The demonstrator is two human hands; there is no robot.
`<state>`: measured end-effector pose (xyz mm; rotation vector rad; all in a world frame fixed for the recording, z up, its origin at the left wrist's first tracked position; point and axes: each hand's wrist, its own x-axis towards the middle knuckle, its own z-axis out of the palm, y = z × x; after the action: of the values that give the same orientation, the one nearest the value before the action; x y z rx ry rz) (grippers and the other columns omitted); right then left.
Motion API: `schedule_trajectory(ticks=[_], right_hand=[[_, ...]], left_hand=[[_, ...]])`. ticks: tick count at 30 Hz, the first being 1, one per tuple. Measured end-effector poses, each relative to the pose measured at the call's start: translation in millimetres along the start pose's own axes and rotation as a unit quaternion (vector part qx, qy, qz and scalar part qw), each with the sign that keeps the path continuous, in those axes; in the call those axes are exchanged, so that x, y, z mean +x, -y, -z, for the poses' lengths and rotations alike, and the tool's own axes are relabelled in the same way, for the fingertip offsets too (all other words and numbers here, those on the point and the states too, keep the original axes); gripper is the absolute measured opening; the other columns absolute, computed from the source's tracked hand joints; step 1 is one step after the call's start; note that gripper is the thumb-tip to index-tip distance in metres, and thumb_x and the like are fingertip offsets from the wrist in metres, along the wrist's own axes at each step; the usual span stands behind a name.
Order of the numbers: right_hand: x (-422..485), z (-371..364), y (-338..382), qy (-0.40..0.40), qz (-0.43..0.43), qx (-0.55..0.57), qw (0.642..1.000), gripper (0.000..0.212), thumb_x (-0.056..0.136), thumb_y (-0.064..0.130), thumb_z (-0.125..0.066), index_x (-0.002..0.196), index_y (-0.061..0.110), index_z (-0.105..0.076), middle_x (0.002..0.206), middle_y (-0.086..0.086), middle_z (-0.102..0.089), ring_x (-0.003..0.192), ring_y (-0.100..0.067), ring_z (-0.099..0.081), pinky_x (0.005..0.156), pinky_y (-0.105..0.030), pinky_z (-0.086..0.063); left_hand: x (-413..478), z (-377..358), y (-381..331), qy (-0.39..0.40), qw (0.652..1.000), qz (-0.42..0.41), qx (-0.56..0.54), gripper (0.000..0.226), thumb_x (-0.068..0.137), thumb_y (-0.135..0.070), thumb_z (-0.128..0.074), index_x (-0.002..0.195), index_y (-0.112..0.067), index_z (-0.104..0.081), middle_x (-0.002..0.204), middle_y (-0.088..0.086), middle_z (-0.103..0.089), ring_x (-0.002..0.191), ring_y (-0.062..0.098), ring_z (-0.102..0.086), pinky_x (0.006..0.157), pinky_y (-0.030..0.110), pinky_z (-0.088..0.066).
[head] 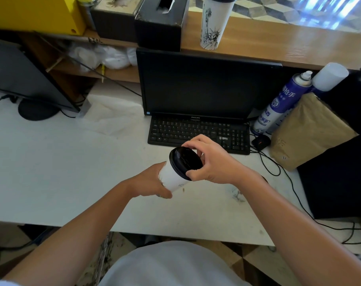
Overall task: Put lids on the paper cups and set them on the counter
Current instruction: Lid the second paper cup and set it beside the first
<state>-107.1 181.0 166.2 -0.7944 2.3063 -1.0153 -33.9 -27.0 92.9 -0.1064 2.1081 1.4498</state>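
Note:
A white paper cup [172, 178] is tilted toward me above the white desk, held around its lower part by my left hand [149, 182]. A black lid [185, 162] sits on its rim. My right hand [211, 159] grips the lid's edge with thumb and fingers. A second white paper cup [213, 23] with a printed statue drawing and a black lid stands upright on the wooden counter [278, 46] at the back.
A black monitor [206, 85] and keyboard [198, 133] stand just behind my hands. Spray cans [278, 104], a brown paper bag [307, 131] and cables lie to the right. A black tissue box [161, 23] and yellow box [31, 13] sit on the counter. A second screen [21, 75] stands left.

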Motion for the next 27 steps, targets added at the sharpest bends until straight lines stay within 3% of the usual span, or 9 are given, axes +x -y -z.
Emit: schedule_trajectory(ticks=[4,11,18,21,23,27], right_hand=[[1.9,-0.3,-1.5,-0.017,-0.009,0.0,1.0,0.065,0.072,0.023,-0.083,0.131,0.024,-0.057,0.123,0.01,-0.045,0.101,-0.004,-0.052,0.073,-0.011,-0.045],[3.6,-2.0,-1.1,-0.036,-0.025,0.011,0.999,0.066,0.073,0.023,-0.083,0.133,0.024,-0.056,0.122,0.011,-0.044,0.099,-0.005,-0.054,0.068,-0.013,-0.049],[6.7,-5.2,-2.5,-0.03,-0.034,0.02,0.999,0.072,0.075,0.021,-0.081,0.141,0.023,-0.051,0.125,0.012,-0.042,0.102,-0.008,-0.052,0.072,-0.012,-0.046],[7.1,-12.3,-7.7,-0.064,-0.063,0.053,0.995,0.083,0.078,0.025,-0.081,0.15,0.026,-0.04,0.131,0.011,-0.039,0.116,-0.012,-0.049,0.086,-0.022,-0.05],[4.8,-20.5,-10.4,-0.086,-0.116,0.104,0.984,0.087,0.081,0.032,-0.08,0.154,0.03,-0.032,0.135,0.011,-0.043,0.114,-0.013,-0.054,0.085,-0.028,-0.056],[-3.3,-47.5,-19.9,-0.08,-0.128,0.246,0.957,0.066,0.084,0.021,-0.079,0.142,0.034,-0.05,0.131,0.014,-0.06,0.099,-0.018,-0.071,0.084,-0.045,-0.062]], left_hand=[[3.3,-7.4,-1.3,-0.065,0.997,-0.019,0.027,0.064,0.068,0.001,-0.085,0.115,-0.03,-0.056,0.108,-0.003,-0.066,0.098,0.016,-0.064,0.082,0.037,-0.059],[7.4,-12.0,7.1,-0.145,0.988,-0.026,0.047,0.076,0.056,-0.016,-0.088,0.123,-0.029,-0.054,0.11,-0.004,-0.067,0.1,0.018,-0.066,0.08,0.049,-0.061],[10.1,-16.7,17.6,-0.171,0.984,-0.033,0.025,0.082,0.053,-0.03,-0.089,0.125,-0.034,-0.051,0.113,-0.009,-0.066,0.103,0.016,-0.066,0.08,0.049,-0.061],[9.9,-21.3,21.9,-0.176,0.983,-0.05,-0.031,0.083,0.064,-0.029,-0.09,0.133,-0.034,-0.044,0.123,-0.009,-0.061,0.111,0.014,-0.062,0.089,0.044,-0.06],[8.9,-25.7,22.8,-0.176,0.979,-0.069,-0.072,0.082,0.075,-0.024,-0.086,0.137,-0.043,-0.035,0.129,-0.016,-0.056,0.118,0.008,-0.059,0.094,0.034,-0.058],[4.5,-35.5,20.9,-0.152,0.981,-0.094,-0.077,0.082,0.09,-0.015,-0.074,0.143,-0.045,-0.021,0.135,-0.027,-0.045,0.123,-0.013,-0.048,0.091,0.007,-0.046]])
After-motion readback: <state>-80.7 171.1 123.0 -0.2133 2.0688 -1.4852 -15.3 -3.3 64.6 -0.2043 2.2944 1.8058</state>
